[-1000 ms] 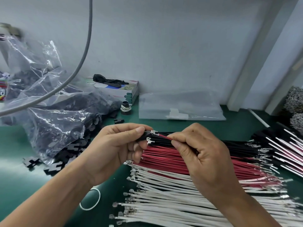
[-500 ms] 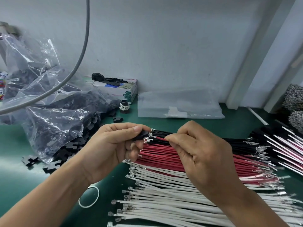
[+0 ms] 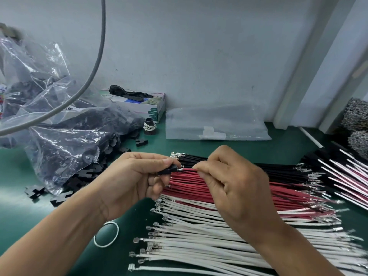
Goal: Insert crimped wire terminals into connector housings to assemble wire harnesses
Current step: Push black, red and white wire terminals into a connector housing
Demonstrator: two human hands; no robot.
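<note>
My left hand point(image 3: 137, 180) pinches a small black connector housing point(image 3: 168, 169) between thumb and fingers. My right hand point(image 3: 235, 188) pinches a red wire point(image 3: 189, 169) close to its metal terminal, whose tip touches the housing's right end. Below the hands lie fanned rows of black wires point(image 3: 278, 170), red wires point(image 3: 191, 188) and white wires point(image 3: 199, 240), all with crimped terminals, on the green mat point(image 3: 23, 212).
A clear plastic bag of black housings point(image 3: 65, 140) sits at the left, with loose housings point(image 3: 35, 192) spilled beside it. A white rubber band point(image 3: 106, 234) lies near my left forearm. A tissue box point(image 3: 147, 105), a flat clear bag point(image 3: 215, 126) and finished harnesses point(image 3: 346, 174) stand behind and right.
My right hand has swung a red wire's terminal to the housing's end; earlier it held wire ends just right of the housing. The view shifted slightly.
</note>
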